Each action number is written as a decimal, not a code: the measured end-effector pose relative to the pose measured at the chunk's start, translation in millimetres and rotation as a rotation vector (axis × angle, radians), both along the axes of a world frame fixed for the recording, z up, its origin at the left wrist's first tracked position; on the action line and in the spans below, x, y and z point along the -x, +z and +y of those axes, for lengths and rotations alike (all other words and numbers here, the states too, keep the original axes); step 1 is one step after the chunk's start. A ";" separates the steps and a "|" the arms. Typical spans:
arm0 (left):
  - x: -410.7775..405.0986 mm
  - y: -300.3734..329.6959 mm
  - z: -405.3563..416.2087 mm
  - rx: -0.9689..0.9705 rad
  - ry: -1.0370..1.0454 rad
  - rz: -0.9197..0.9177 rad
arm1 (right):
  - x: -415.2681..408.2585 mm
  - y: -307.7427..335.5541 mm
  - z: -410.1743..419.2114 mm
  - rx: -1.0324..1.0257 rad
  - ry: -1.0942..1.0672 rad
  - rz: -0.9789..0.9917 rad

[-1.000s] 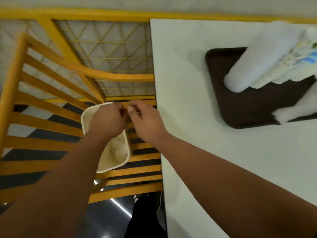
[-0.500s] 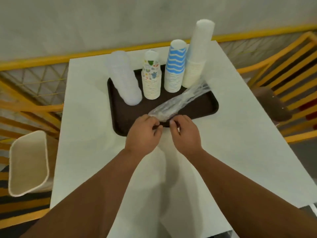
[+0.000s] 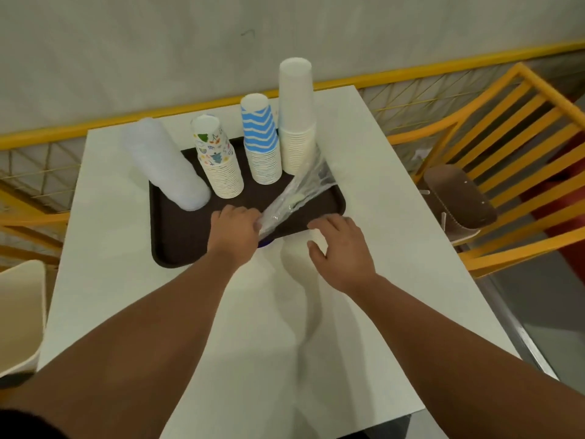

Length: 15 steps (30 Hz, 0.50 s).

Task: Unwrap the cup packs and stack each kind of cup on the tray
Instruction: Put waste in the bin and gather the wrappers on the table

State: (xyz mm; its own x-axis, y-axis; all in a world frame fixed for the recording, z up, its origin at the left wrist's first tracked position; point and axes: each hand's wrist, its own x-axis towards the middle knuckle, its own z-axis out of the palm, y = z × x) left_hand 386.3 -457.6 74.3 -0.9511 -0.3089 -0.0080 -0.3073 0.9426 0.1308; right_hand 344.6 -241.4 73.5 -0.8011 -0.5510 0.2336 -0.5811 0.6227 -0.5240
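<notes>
I can read no words, brands or numbers here; my patterned cups [image 3: 218,163] carry only small pictures, and my blue cups [image 3: 261,137] only wavy stripes.

Right hand [image 3: 340,251] apparently released the plastic wrap [image 3: 296,193].

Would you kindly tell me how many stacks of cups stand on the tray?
4: clear stack at the left, patterned stack, blue-striped stack, plain white stack at the right.

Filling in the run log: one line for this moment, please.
left hand: grips wrapper | right hand: open, on table | tray: four cup stacks
</notes>
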 end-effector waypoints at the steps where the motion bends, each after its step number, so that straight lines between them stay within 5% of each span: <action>1: -8.0 4.0 -0.3 -0.026 -0.043 0.022 | 2.3 4.6 -6.6 -0.028 0.025 0.039; 8: -59.6 25.2 -9.7 0.088 -0.514 0.150 | -0.5 31.1 -54.8 -0.453 0.323 0.208; 11: -80.6 17.0 -13.5 0.167 -0.558 0.249 | -18.2 16.8 -51.4 -0.461 0.312 0.384; 15: -114.6 -10.4 -8.2 0.153 -0.644 0.113 | -69.1 -6.1 -24.5 -0.744 0.273 0.092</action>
State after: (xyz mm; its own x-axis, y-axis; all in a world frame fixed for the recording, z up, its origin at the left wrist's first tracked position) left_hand 500.8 -465.7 63.9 -0.9384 0.3306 0.1009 0.3303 0.9437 -0.0206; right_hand 413.7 -266.0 67.4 -0.6109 -0.7622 -0.2143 -0.7841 0.6199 0.0306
